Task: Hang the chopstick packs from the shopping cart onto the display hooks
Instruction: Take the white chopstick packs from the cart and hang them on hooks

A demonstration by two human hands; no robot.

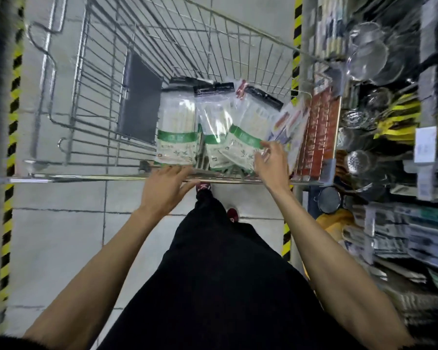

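Chopstick packs (214, 122): the rightmost sits under the right hand (271, 161), whose grip is open, fingers loosely spread over its lower corner and holding nothing; contact is too blurred to confirm. Left hand (166, 184): grip open, fingers straight across the near rail (86, 177) of the shopping cart (106, 79). Three packs stand side by side in its near right corner. Utensil racks (379, 117) stand just right of it.
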